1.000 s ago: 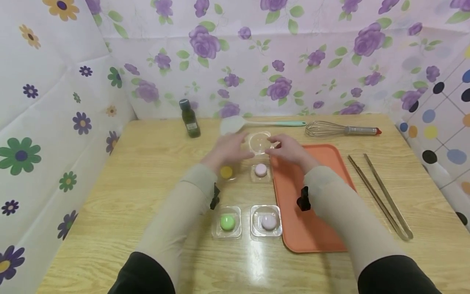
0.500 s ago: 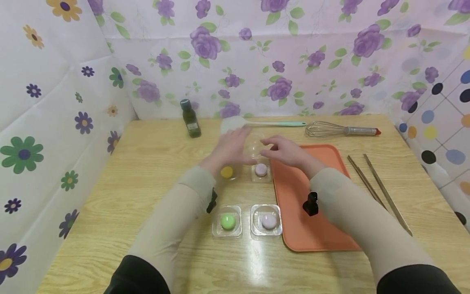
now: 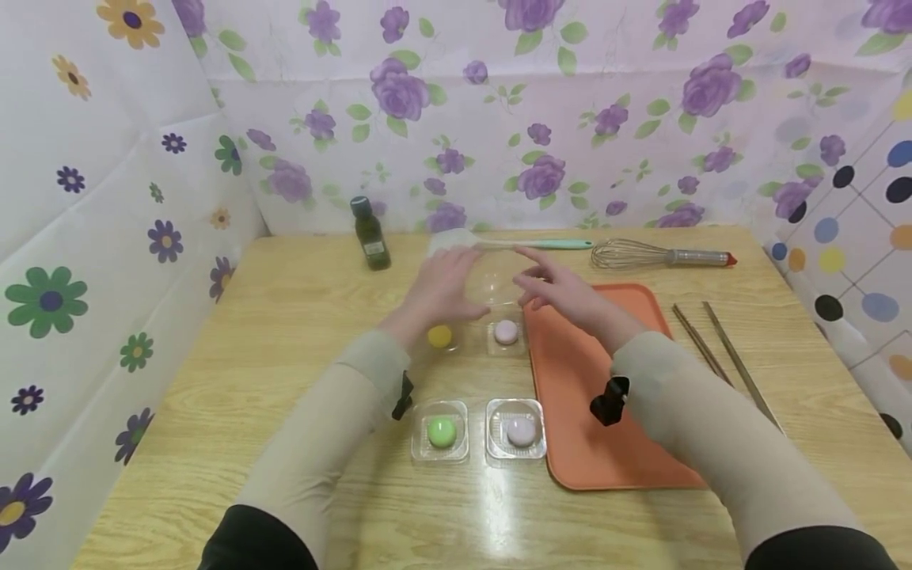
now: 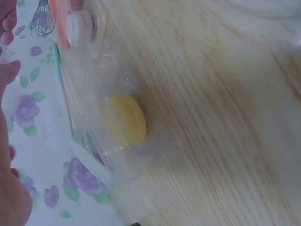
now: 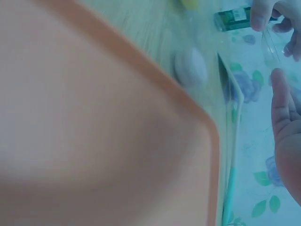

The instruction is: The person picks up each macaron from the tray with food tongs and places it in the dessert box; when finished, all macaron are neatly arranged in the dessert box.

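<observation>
Between my two hands, above the back middle of the table, is a clear plastic lid (image 3: 492, 283), faint and see-through. My left hand (image 3: 440, 285) holds it from the left, thumb and fingers curved about its edge. Close to its right side is my right hand (image 3: 563, 294), index finger stretched out and thumb near the lid's rim (image 5: 272, 49). Just below them stand a yellow macaron (image 4: 126, 120) and a pink macaron (image 3: 506, 332) in clear plastic boxes. A green macaron (image 3: 442, 432) and a lilac macaron (image 3: 521, 431) sit in boxes nearer the front.
An orange tray (image 3: 606, 427) lies under my right forearm. Metal tongs (image 3: 744, 364) are to its right. Along the back lie a dark green bottle (image 3: 370, 236), standing, a spatula with a mint handle (image 3: 556, 245) and a whisk (image 3: 659, 255). Patterned cloth hangs behind.
The lid has come a little toward the left hand. My right hand has loosened its fingers, its index finger now stretching away, and its forearm has shifted right.
</observation>
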`<state>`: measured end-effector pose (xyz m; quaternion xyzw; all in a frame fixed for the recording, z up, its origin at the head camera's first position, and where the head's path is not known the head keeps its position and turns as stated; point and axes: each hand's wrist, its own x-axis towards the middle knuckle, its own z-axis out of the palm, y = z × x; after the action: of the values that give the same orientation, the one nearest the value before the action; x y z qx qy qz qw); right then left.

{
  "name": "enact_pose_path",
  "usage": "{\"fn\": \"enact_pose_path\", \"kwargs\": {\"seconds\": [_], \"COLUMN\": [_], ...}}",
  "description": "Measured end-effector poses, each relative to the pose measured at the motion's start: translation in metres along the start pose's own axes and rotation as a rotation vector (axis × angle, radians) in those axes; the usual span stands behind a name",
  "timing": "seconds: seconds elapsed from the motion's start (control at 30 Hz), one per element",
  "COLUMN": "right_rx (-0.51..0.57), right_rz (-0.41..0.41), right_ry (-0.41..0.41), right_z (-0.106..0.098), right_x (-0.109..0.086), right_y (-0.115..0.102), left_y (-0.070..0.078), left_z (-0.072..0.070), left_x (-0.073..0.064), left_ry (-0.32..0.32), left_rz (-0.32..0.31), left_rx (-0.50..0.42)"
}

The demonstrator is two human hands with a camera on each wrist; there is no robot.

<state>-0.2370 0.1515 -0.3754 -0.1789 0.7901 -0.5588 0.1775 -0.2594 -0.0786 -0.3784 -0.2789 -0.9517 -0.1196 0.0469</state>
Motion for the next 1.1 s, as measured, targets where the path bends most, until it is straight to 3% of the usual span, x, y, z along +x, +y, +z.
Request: {"fn": "enact_pose_path", "kwargs": {"seconds": [0.17,0.27,0.5,0.73,0.93,1.1], "right_rx": [0.294,0.395,0.448,0.488,0.511,0.551], "right_rz": [0.068,0.124,0.167,0.203,0.203,0.238], "right_ry": [-0.025,-0.045,-0.070,-0.089,-0.126,-0.184], "right_z": [0.007,0.011,0.011,0.012,0.012,0.010], "right_x": [0.005,0.009,0.012,0.012,0.012,0.011], "right_y": [0.000,-0.002,-0.002,-0.001,-0.001,0.000], "left_y": [0.001,0.002,0.003,0.007,0.009,0.008], "left_z": [-0.004,-0.006,-0.007,-0.006,-0.005,-0.003], "left_x": [-0.005,-0.007,-0.008,-0.009,-0.012,-0.014], "left_ry": [0.060,0.061,0.070,0.099,0.084,0.110], "left_rz": [0.045,0.056,0.089,0.167,0.172,0.198], "left_rx": [0.027,0.036,0.044,0.112,0.136,0.141]}}
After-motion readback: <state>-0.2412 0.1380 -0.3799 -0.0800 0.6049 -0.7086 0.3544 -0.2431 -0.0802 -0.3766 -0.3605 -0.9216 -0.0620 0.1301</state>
